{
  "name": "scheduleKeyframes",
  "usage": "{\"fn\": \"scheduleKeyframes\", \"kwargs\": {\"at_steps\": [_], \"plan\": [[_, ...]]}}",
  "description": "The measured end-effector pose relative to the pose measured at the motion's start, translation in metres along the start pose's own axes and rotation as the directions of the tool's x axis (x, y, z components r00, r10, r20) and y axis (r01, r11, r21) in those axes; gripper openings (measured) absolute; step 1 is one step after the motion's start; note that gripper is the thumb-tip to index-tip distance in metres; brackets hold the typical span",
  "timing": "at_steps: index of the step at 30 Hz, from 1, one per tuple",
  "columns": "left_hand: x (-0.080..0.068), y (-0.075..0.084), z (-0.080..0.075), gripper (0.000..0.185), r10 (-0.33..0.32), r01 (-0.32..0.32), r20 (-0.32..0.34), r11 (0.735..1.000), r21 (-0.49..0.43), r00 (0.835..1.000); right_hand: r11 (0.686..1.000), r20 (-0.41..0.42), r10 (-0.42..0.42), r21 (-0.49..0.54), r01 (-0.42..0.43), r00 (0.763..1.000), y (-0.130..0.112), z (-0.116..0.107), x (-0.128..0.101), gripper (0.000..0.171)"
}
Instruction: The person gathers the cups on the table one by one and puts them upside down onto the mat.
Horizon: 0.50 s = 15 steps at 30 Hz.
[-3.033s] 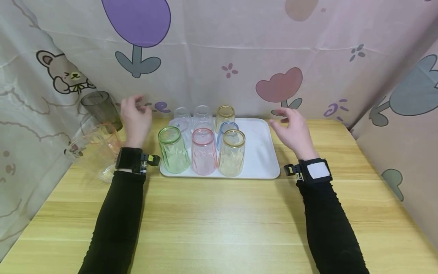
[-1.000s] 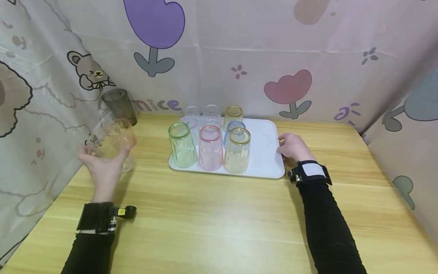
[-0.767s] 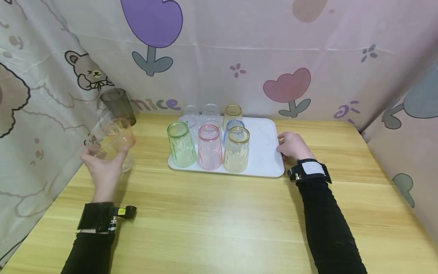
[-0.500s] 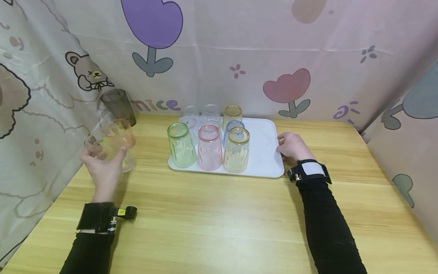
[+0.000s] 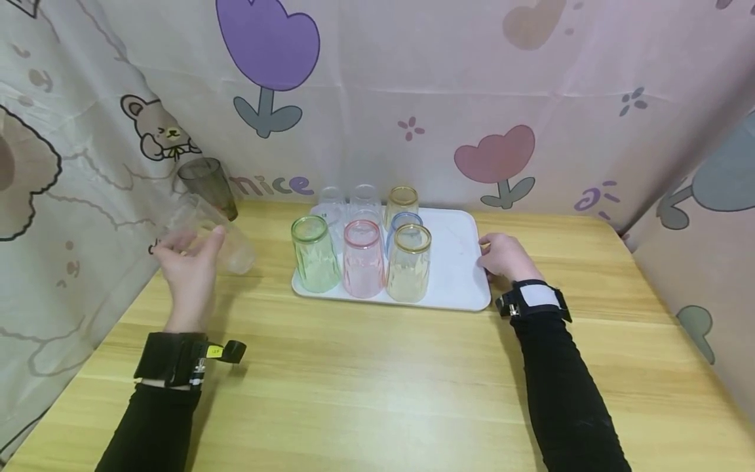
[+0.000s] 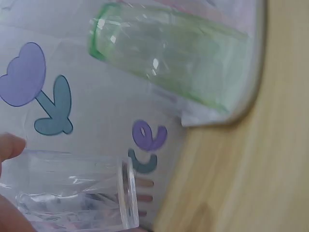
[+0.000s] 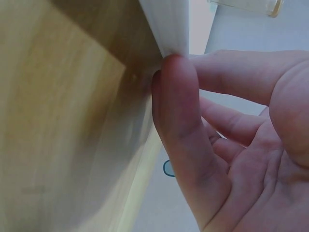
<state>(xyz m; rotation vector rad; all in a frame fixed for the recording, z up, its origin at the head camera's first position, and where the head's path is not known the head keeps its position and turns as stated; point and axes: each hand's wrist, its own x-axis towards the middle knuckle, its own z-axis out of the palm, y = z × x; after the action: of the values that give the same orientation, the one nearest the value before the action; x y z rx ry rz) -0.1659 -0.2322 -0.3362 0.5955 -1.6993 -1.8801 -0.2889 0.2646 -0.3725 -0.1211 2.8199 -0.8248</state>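
Observation:
My left hand (image 5: pixel 191 269) holds a clear glass (image 5: pixel 234 252) at the table's left side, its thumb and fingers round the wall. The glass leans over, one end toward the tray; in the left wrist view the clear glass (image 6: pixel 77 188) lies almost sideways. My right hand (image 5: pixel 508 255) pinches the right edge of a white tray (image 5: pixel 457 262), thumb on one face and a finger under the rim in the right wrist view. Front glasses on the tray are green (image 5: pixel 315 259), pink (image 5: pixel 364 262) and yellow (image 5: pixel 409 265). Behind them stand a blue-rimmed glass (image 5: pixel 404 223), another yellow one (image 5: pixel 403 196) and clear ones (image 5: pixel 364 196).
A smoky grey glass (image 5: pixel 209 187) stands at the back left, behind my left hand. A patterned curtain (image 5: pixel 377 98) rises along the back and both sides of the wooden table (image 5: pixel 377 380).
Three seconds ago both hands were off everything; the right hand has since gripped the tray's edge and the left a glass. Over the last half second the left hand has shifted slightly up and right, turning the glass.

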Motion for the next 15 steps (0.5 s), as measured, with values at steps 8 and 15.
{"fn": "scheduleKeyframes", "kwargs": {"at_steps": [8,15], "plan": [[0.002,0.013,0.023,0.068,-0.056,0.068,0.057,0.969,-0.238,0.997,1.0,0.008,0.017,0.016,-0.017,1.0,0.001,0.001,-0.004,0.056],[0.007,0.032,0.045,0.068,-0.066,0.114,0.125,0.898,-0.425,0.99,1.0,-0.007,0.015,0.021,-0.015,1.0,0.0,0.002,0.0,0.055]]}}
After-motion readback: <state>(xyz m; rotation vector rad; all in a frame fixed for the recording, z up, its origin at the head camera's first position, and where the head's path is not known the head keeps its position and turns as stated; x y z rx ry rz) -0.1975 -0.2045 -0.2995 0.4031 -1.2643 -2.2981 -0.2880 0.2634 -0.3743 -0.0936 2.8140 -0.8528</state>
